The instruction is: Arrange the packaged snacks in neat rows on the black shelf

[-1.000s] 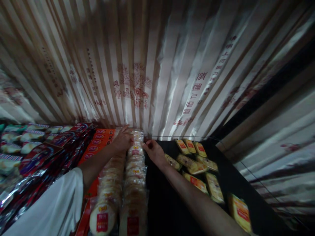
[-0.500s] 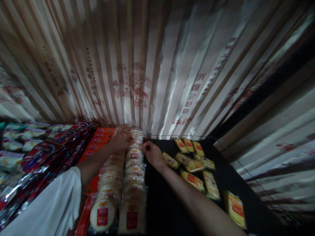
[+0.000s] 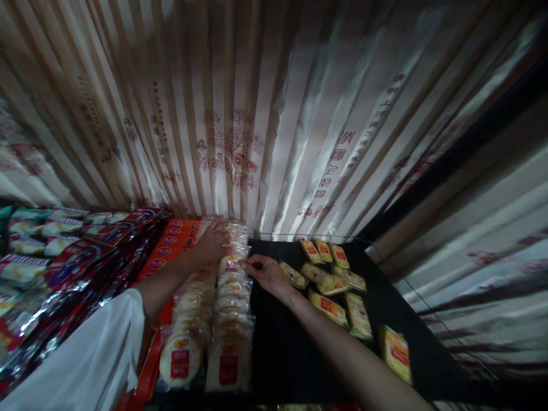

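Note:
Two rows of clear-wrapped round flat cakes with red labels run away from me: a left row [image 3: 180, 358] and a right row [image 3: 228, 365], each packet overlapping the one behind. Toward the far end, my left hand [image 3: 213, 240] lies over the tops of both rows, fingers stretched forward and apart. My right hand [image 3: 270, 275] comes in from the right side, thumb and forefinger pinched on the wrapper edge of a cake packet [image 3: 232, 264] in the right row. The dim light blurs the fingertips.
Yellow-wrapped cakes [image 3: 329, 309] lie scattered on the black tabletop [image 3: 280, 354] at right. Orange packs [image 3: 165, 251] border the rows on the left, with red-and-silver packs [image 3: 81, 262] and white-green packets [image 3: 23, 268] beyond. A pleated printed curtain [image 3: 240, 142] hangs behind; a thin cord crosses the right.
My right hand has moved slightly nearer along the right row, its fingertips now at a packet's edge. My left hand has shifted a little, its fingers more stretched. The view has shifted slightly.

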